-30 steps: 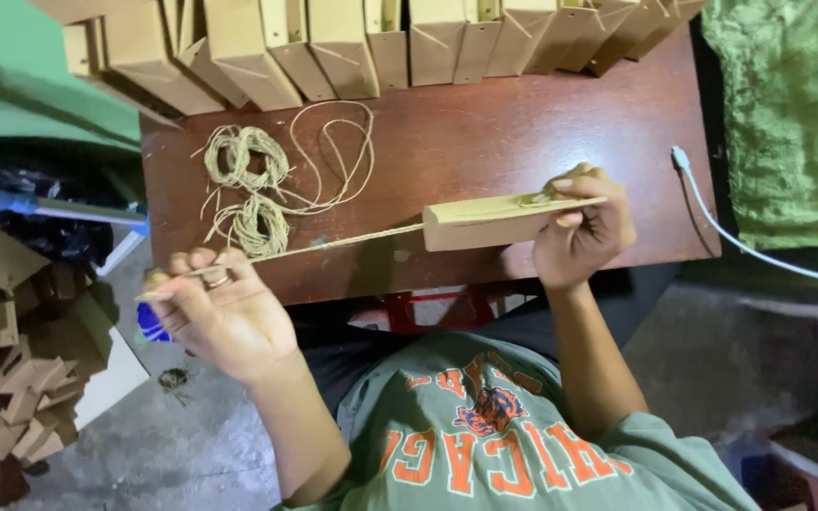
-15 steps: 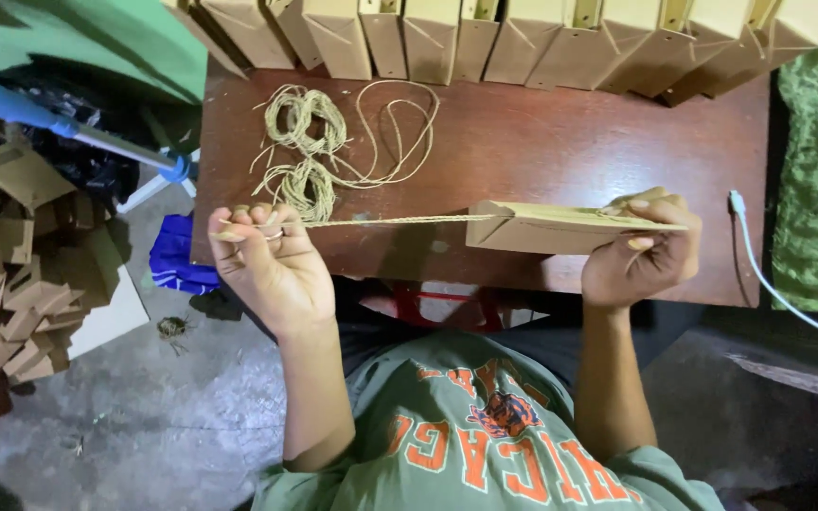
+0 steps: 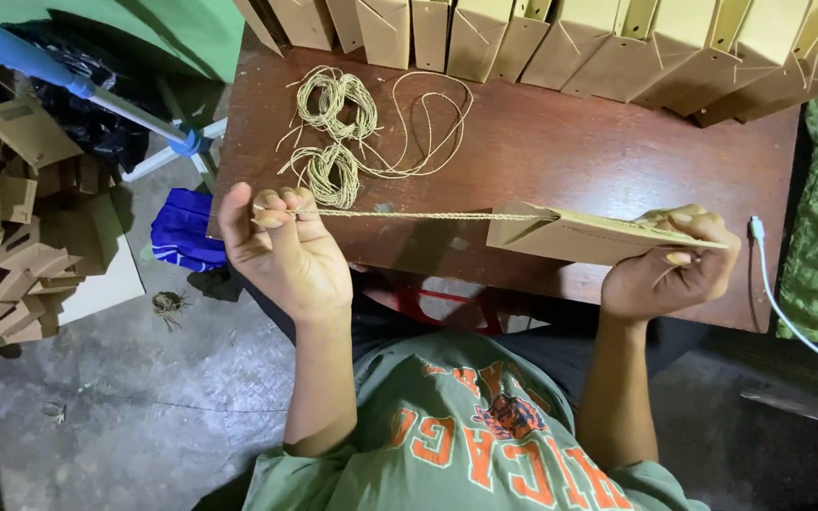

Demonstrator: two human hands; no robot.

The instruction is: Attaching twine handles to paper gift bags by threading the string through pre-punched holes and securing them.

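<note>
The twine (image 3: 409,216) runs taut and level above the front part of the worktop (image 3: 560,151), from my left hand (image 3: 281,246) to the near end of the flat paper bag (image 3: 589,237) in my right hand (image 3: 669,270). My left fingers (image 3: 281,203) are closed tight on the twine's free end, pinching it at the top of my fist. My right fingers (image 3: 688,227) are clamped over the far end of the bag, holding it flat and just above the front edge.

To do this pull well, I judge I should keep the strand straight, draw it evenly sideways and hold the bag firm so its edge does not tear or buckle.

Behind the strand lie two small coils of twine (image 3: 333,132), one beyond the other, with one long loose loop trailing right. Along the back edge stands a row of folded brown bags (image 3: 560,38), about a dozen in view, though the frame cuts the ends off. Left of the worktop, on the floor, is one heap of cardboard pieces (image 3: 11,237), too jumbled to count. One white cable (image 3: 788,303) hangs at the right.
</note>
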